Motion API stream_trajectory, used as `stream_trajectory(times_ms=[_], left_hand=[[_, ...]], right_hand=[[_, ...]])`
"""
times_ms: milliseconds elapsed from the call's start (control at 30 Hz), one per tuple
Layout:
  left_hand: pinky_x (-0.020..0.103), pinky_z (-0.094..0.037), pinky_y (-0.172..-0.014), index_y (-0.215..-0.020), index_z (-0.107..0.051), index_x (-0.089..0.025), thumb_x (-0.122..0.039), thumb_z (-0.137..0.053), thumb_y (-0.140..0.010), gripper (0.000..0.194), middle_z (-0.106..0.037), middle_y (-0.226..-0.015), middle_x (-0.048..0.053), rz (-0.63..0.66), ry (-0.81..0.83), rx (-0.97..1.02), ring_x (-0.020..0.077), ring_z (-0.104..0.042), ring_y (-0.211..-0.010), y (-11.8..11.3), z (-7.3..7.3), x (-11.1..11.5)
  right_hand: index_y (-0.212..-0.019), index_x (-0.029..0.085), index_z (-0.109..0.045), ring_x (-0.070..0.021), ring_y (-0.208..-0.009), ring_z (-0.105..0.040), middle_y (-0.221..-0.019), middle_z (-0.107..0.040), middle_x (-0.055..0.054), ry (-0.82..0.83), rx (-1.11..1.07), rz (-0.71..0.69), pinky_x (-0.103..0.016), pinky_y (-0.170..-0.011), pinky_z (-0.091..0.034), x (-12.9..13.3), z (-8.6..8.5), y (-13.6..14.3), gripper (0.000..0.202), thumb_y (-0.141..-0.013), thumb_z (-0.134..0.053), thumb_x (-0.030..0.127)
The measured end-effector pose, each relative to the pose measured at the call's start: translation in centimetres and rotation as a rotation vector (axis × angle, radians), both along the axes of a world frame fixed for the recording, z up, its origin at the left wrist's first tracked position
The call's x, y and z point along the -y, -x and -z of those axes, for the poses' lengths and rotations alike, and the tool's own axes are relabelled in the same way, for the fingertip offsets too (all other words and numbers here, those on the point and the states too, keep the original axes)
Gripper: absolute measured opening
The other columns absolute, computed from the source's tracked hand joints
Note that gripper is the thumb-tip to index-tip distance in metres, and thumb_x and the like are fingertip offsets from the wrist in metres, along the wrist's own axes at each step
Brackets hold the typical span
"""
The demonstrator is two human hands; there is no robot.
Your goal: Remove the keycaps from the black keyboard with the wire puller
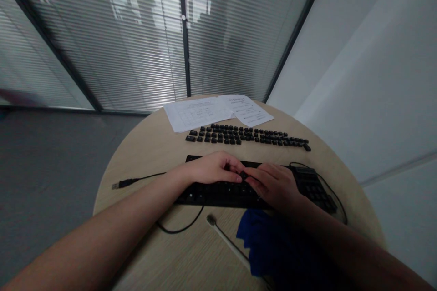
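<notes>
A black keyboard [221,195] lies across the round table, with many of its keys off. Both hands are over its middle. The fingertips of my left hand [218,168] and my right hand [275,184] meet around a small black keycap [243,175], just above the keyboard or touching it; which one I cannot tell. Both hands have their fingers closed in a pinch. Beyond the keyboard, loose black keycaps [225,136] lie in rows. My hands hide part of the keyboard's upper middle.
Printed papers [200,112] lie at the table's [136,154] far edge. A USB plug [124,183] on a black cable is at the left. Nearer me are a brush [228,241] and a blue cloth [269,245]. Blinds and a wall stand behind.
</notes>
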State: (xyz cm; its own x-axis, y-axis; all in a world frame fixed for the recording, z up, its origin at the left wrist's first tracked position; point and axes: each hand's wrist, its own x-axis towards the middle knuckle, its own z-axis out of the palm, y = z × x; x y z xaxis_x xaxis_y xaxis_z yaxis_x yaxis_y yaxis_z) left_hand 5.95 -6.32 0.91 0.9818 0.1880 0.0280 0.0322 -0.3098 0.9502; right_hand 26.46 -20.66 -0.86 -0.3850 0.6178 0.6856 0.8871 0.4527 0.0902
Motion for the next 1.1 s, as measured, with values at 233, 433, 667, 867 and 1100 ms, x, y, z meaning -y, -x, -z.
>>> stream_trajectory(times_ms=[233, 433, 667, 867, 1100], left_hand=[[0.032, -0.049, -0.075, -0.110, -0.080, -0.018, -0.035, -0.069, -0.091, 0.028, -0.078, -0.094, 0.007, -0.201, -0.538, -0.056, 0.0197, -0.068, -0.082, 1.0, -1.2, -1.6], [0.034, -0.049, -0.080, -0.102, -0.082, -0.021, -0.035, -0.066, -0.092, 0.024, -0.079, -0.097, 0.009, -0.285, -0.893, -0.168, 0.0225, -0.068, -0.085, 1.7, -1.1, -3.3], [0.032, -0.048, -0.076, -0.099, -0.081, -0.021, -0.032, -0.068, -0.090, 0.020, -0.077, -0.095, 0.007, -0.239, -0.918, -0.161, 0.0211, -0.067, -0.082, 2.0, -1.0, -3.6], [0.034, -0.048, -0.080, -0.104, -0.081, -0.020, -0.035, -0.068, -0.090, 0.025, -0.077, -0.102, 0.009, -0.260, -0.923, -0.183, 0.0233, -0.068, -0.088, 1.9, -1.1, -3.7], [0.035, -0.048, -0.079, -0.104, -0.082, -0.021, -0.036, -0.068, -0.091, 0.024, -0.077, -0.099, 0.009, -0.247, -0.923, -0.180, 0.0239, -0.068, -0.087, 2.0, -1.3, -3.5]], right_hand=[[-0.106, 0.021, -0.078, -0.0208, -0.081, -0.070, -0.090, -0.077, -0.007, 0.214, -0.004, 0.190, -0.031, -0.070, -0.048, -1.8, -1.9, -2.3, 0.018, -0.103, -0.063, 0.030], [-0.112, 0.021, -0.079, -0.0246, -0.093, -0.072, -0.098, -0.078, -0.007, 0.625, -0.045, 0.420, -0.034, -0.080, -0.051, -8.0, -2.7, -5.6, 0.019, -0.096, -0.072, 0.031], [-0.112, 0.021, -0.081, -0.0242, -0.093, -0.073, -0.099, -0.081, -0.007, 0.688, -0.016, 0.434, -0.034, -0.081, -0.052, -11.8, -1.4, -5.4, 0.022, -0.097, -0.070, 0.032], [-0.114, 0.022, -0.081, -0.0248, -0.099, -0.073, -0.106, -0.082, -0.008, 0.693, 0.018, 0.437, -0.035, -0.087, -0.054, -12.2, -1.2, -5.0, 0.024, -0.099, -0.067, 0.033], [-0.113, 0.021, -0.083, -0.0286, -0.098, -0.075, -0.105, -0.083, -0.010, 0.665, 0.007, 0.440, -0.039, -0.086, -0.056, -12.2, -1.1, -5.0, 0.025, -0.098, -0.067, 0.034]])
